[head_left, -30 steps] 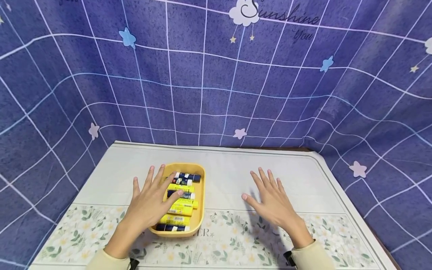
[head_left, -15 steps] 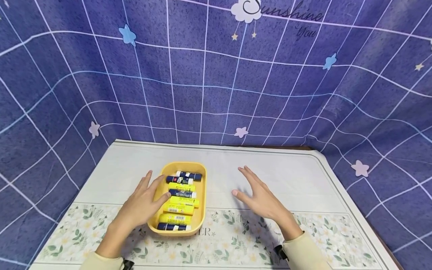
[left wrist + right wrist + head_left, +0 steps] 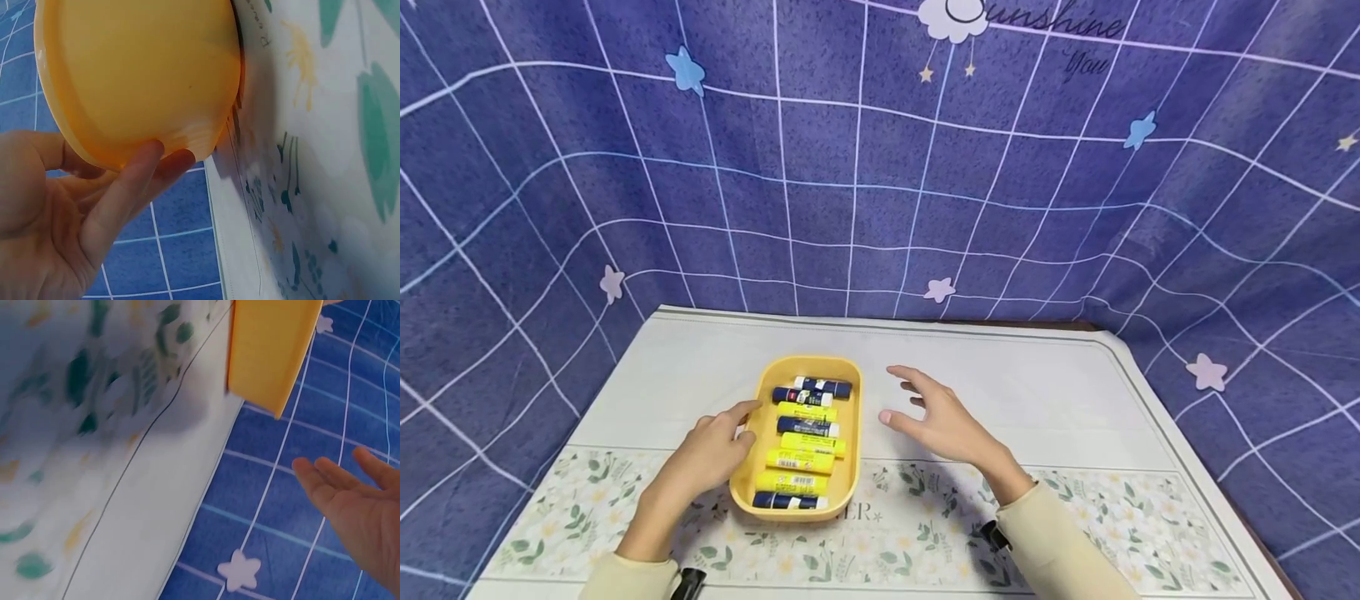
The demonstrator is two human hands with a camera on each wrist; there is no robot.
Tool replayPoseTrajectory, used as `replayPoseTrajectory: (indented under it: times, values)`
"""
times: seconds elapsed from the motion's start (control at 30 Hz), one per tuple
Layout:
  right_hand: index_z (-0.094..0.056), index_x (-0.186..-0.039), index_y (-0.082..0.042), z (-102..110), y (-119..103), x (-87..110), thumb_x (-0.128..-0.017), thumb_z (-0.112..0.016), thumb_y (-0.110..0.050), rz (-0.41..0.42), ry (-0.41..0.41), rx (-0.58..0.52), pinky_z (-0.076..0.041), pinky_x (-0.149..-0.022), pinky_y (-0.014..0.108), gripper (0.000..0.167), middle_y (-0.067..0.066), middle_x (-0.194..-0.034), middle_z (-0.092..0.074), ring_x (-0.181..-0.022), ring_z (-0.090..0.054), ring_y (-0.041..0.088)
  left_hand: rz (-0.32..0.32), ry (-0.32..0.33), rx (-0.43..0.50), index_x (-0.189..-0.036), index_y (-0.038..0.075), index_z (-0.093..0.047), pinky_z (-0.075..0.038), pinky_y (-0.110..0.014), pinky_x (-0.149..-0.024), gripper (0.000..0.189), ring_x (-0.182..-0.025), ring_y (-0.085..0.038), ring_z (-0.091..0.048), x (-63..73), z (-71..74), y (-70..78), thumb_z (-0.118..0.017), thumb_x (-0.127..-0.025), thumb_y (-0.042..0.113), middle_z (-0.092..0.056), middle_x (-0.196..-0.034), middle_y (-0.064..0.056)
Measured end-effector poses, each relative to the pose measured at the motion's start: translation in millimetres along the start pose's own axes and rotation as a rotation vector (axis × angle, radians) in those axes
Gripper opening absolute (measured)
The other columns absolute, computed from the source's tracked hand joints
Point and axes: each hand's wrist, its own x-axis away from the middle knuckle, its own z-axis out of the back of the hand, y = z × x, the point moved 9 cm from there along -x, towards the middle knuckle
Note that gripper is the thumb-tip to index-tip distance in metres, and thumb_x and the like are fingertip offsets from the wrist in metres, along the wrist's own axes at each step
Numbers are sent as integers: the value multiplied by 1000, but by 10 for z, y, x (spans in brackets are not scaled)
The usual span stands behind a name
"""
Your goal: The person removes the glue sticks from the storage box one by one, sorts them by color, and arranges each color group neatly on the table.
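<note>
A yellow plastic tray (image 3: 855, 467) with raised walls stands on the table left of centre. Inside it lie several glue sticks in a column: dark blue ones such as the glue stick (image 3: 790, 501) at the near end, and bright yellow ones such as the glue stick (image 3: 801, 461). My left hand (image 3: 707, 458) grips the tray's left rim; in the left wrist view, fingertips (image 3: 150, 153) lie against its outer wall. To the right of the tray, my right hand (image 3: 942, 421) hovers with loosely bent fingers, apart from it and holding nothing.
The table (image 3: 1000, 367) wears a white cover with a floral band (image 3: 917, 533) along its front. A blue-purple curtain (image 3: 820, 208) with grid lines and stars hangs behind and at both sides.
My left hand has lowered and closed onto the tray's left rim. My right hand has moved left towards the tray, its fingers bending. The tray and glue sticks keep their places.
</note>
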Motion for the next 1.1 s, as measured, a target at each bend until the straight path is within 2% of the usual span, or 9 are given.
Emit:
replayPoseTrajectory:
  times: [0.07,0.23,0.33,0.47,0.63,0.77,1.1]
  values:
    - [-43,-157,-16,-78,-47,-65,-95,-71,-38,8,-30,-27,-46,-115,47,72,6,-160,-47,-140,-54,36,7,-3,18,-156,4,-42,-46,-32,-55,56,-59,-16,-53,4,-5,-15,-47,-102,16,-53,-148,-30]
    - [-46,-155,-13,-271,-142,-216,-94,-73,-35,32,-92,-92,-49,-111,47,70,8,-156,-51,-134,-59,34,-17,6,45,-157,6,-42,-43,-29,-47,57,-48,-12,-43,-3,3,-9,-50,-101,14,-52,-150,-29]
    - [-47,-153,-10,-380,-191,-285,-93,-74,-33,48,-126,-128,-50,-110,47,70,9,-154,-53,-132,-60,35,-26,3,64,-157,6,-41,-44,-29,-47,58,-47,-12,-44,-1,7,3,-50,-101,13,-52,-150,-29]
    - [-50,-151,-8,-525,-262,-339,-92,-73,-31,66,-175,-158,-51,-109,45,68,9,-150,-57,-130,-60,36,-7,0,72,-158,6,-41,-45,-29,-47,59,-48,-12,-47,6,7,-12,-51,-100,13,-52,-150,-29]
    - [-50,-151,-10,-724,-332,-384,-94,-71,-31,80,-242,-152,-50,-109,48,65,15,-149,-57,-129,-62,35,-1,10,64,-158,6,-41,-42,-29,-43,60,-46,-11,-44,6,13,-59,-50,-99,13,-56,-146,-27]
    - [-52,-150,-13,-857,-347,-410,-94,-72,-31,68,-298,-137,-50,-109,49,62,14,-150,-56,-129,-61,33,-7,11,62,-158,6,-41,-43,-30,-45,61,-48,-13,-43,3,22,-66,-50,-98,12,-57,-145,-26]
    - [-67,-131,-3,-1110,-424,-481,-92,-76,-17,123,-383,-35,-54,-103,32,42,12,-128,-71,-118,-68,27,-8,12,65,-158,7,-42,-42,-28,-44,61,-46,-10,-40,8,19,-71,-50,-97,12,-60,-139,-25]
